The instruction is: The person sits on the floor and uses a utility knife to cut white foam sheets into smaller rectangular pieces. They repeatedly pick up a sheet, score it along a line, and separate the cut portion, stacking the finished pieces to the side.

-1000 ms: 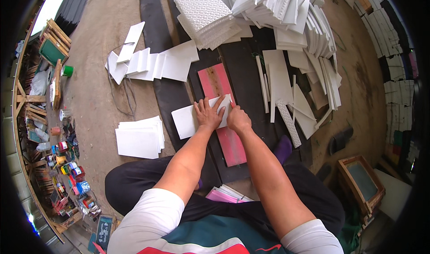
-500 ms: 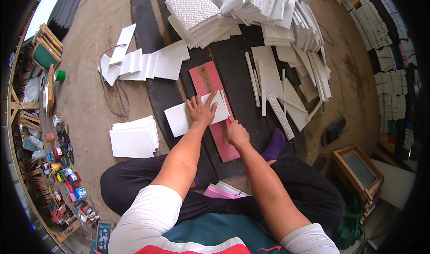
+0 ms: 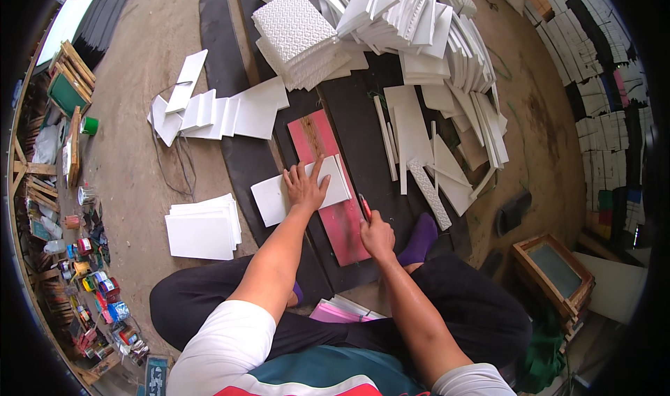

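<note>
A white foam-like sheet lies across a long red board in front of me. My left hand rests on top of the sheet, fingers spread, pressing it down. Along the sheet's right edge runs a narrow white strip, apparently parted from it by a thin line. To the right of the board, my right hand is closed round a red cutter knife. The knife points forward and stands apart from the sheet. Its blade tip is too small to make out.
A stack of white sheets lies at the left, with more loose pieces beyond. Embossed white panels are heaped at the far end. White offcuts lie to the right. A wood-framed screen stands at the near right.
My right hand has drawn the knife back and right, off the sheet's edge. My left hand stays on the sheet. The narrow strip still lies beside it.
</note>
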Available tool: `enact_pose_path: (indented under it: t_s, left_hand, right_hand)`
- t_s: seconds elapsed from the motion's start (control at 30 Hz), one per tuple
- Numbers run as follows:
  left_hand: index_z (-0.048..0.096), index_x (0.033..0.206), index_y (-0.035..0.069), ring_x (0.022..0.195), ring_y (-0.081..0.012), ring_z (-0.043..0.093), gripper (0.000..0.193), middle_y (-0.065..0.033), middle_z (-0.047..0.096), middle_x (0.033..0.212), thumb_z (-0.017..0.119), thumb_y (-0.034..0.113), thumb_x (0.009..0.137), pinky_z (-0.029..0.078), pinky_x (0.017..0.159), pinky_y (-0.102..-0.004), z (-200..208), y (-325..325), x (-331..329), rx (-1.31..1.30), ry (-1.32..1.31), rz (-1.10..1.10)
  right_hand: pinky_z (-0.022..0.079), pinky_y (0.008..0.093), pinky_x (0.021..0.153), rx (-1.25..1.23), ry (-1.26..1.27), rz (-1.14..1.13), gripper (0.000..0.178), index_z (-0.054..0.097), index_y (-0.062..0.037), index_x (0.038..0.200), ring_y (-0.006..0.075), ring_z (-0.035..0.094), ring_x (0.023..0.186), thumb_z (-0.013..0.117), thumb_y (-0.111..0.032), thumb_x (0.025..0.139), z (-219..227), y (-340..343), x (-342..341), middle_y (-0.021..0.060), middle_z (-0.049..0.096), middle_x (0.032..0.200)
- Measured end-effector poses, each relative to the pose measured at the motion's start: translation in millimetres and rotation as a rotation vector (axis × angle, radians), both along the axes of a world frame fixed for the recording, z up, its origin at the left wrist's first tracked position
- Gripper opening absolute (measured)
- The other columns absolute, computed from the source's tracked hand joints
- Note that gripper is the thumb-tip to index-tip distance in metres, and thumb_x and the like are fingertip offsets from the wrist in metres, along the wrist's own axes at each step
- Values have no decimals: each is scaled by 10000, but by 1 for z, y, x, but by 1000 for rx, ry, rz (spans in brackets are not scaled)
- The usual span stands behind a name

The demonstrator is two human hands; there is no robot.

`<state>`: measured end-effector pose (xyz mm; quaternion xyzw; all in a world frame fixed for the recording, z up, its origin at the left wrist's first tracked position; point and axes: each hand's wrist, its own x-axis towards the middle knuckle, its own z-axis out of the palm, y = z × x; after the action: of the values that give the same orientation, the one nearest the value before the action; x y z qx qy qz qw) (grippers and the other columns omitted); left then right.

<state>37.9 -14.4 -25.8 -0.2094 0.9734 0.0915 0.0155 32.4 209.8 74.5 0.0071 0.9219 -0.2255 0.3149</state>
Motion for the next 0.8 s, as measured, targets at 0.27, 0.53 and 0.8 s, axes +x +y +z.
enact_pose_path:
  t_s: [0.27,0.53,0.8]
  left_hand:
    - [428,1499,64,1385,-367,380,754,-150,473,1438,586,578,970,169,1225,-627,-10,-3,3,21,128,0]
    - [466,1444,66,1351,-381,406,699,-164,483,1416,609,539,950,184,1197,-622,-11,-5,5,91,247,-6]
    - [474,1447,88,1358,-364,401,695,-143,485,1406,621,545,945,171,1214,-607,-12,-6,5,109,278,3]
  right_hand:
    - [539,515,851,-165,169,-280,264,735,-148,1097,434,713,991,715,-318,897,-54,-70,-52,190,755,988]
    - [533,490,886,-222,238,-229,284,722,-93,1152,438,704,1027,661,-299,965,-81,-73,-42,205,753,1023]
    - [545,414,914,-458,128,-326,253,706,-5,1192,319,737,986,662,-123,973,-100,-58,-60,164,770,1050]
